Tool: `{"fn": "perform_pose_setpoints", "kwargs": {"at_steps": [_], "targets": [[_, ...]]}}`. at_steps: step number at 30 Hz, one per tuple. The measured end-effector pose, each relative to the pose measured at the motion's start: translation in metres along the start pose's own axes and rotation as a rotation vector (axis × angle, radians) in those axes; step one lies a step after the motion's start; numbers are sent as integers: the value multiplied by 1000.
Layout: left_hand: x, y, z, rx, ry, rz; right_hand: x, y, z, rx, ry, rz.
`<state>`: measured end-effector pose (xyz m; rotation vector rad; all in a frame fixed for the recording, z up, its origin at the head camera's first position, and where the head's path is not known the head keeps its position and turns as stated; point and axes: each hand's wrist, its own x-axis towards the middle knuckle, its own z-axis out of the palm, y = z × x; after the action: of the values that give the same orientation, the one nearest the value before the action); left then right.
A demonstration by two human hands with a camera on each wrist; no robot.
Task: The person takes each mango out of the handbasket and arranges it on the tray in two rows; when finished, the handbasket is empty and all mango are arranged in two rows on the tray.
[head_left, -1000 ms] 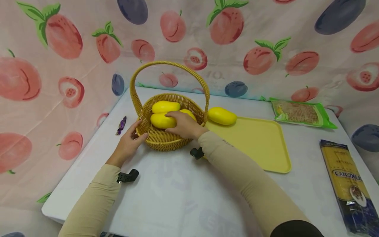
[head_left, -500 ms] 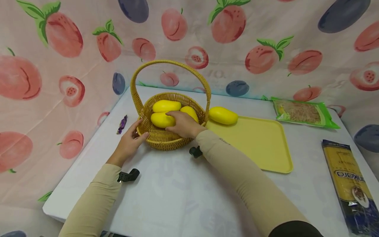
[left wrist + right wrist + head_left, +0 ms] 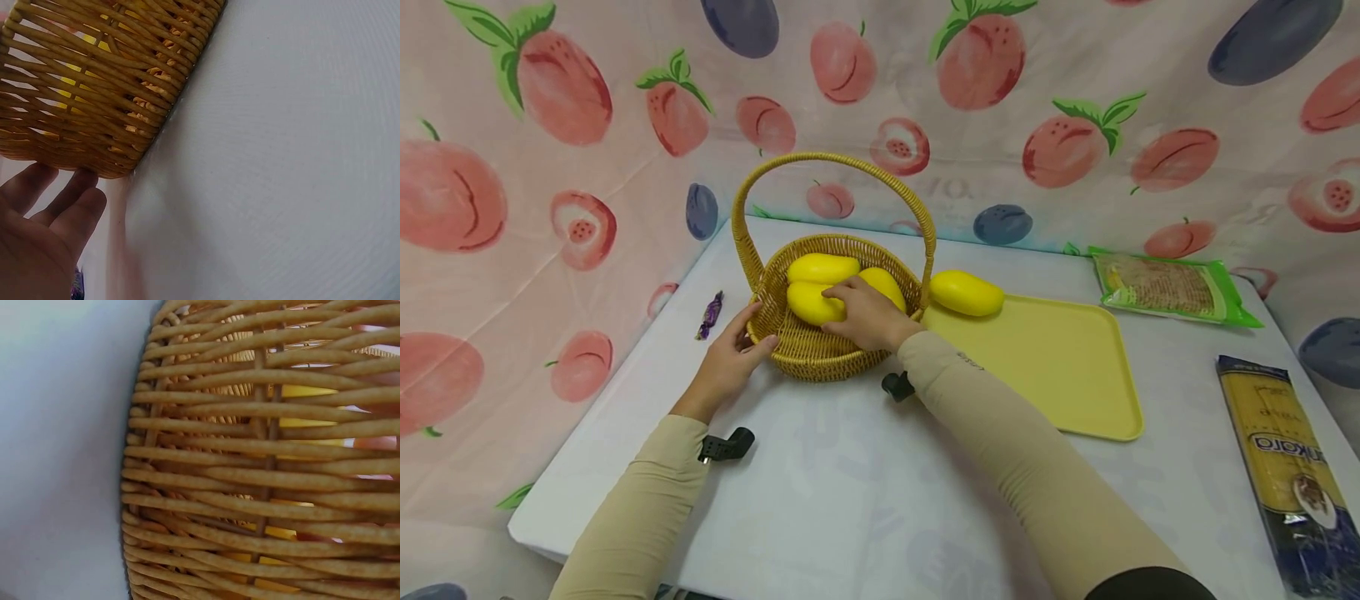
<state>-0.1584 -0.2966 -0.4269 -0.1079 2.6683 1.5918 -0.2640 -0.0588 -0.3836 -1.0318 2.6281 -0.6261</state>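
My left hand holds the left side of the yellow wicker basket, its thumb lying over the rim. In the left wrist view, the fingertips are against the woven outer wall. Inside the basket, my right hand grips the front yellow mango, fingers curled over its right end. A second mango lies behind it, and a third mango sits to the right, partly covered by the hand. The right wrist view shows mostly the basket wall, hiding that hand.
Another mango rests at the back left corner of a yellow tray. A purple-wrapped candy lies left of the basket. At the right are a green-edged food bag and a yellow-and-blue pasta packet. The tall basket handle arches overhead.
The front mango has shifted slightly right and tilted under my right hand. My left hand stays at the basket's side.
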Motion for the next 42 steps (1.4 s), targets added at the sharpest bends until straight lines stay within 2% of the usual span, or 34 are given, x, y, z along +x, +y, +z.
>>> {"fn": "perform_pose_setpoints", "kwargs": {"at_steps": [6,12,18,28,42], "targets": [[0,0,0,-3,-4,-11,2,-1,0,-21,-46,9],[0,-1,0,4,-5,-14,4,-2,0,-29,-58,8],[0,0,-1,16,-7,-23,4,-3,1,10,-56,10],[-1,2,-1,18,-8,-29,3,-2,1,43,-81,64],[0,1,-1,-9,-7,-10,-2,-2,-7,86,-59,8]]}}
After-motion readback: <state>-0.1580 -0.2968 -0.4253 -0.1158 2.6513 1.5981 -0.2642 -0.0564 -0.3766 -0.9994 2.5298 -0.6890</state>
